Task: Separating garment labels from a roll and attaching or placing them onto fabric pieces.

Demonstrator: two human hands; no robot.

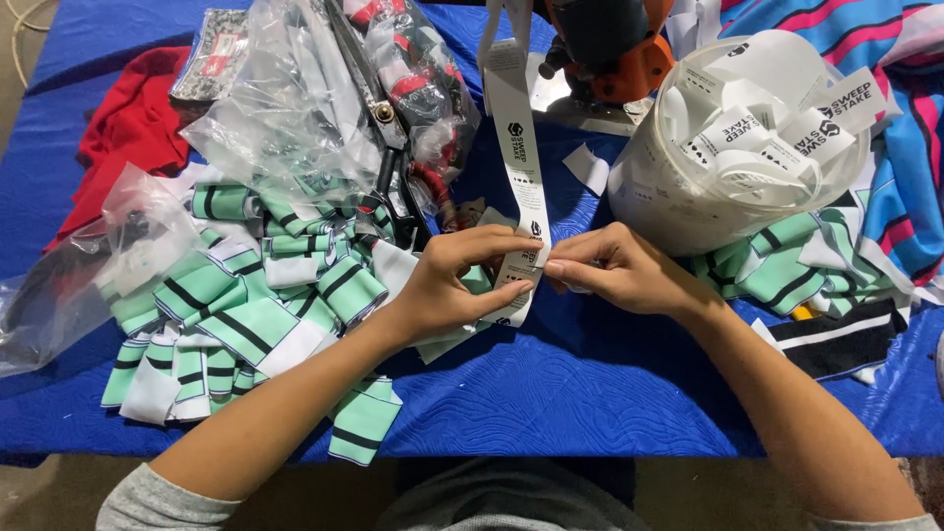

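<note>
Mint-green, black-striped fabric pieces [246,305] on a blue cloth [590,393].

Open blue table [590,393] near edge; striped cuff pile [246,315] blocks left, label tub [678,197] right.

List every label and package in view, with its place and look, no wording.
Label strip: long white ribbon with black print, hanging at centre, pinched by left hand and right hand.
Cut labels: white, black-printed, piled in a translucent tub, upper right.
Clear plastic bags: crumpled, upper left.
</note>
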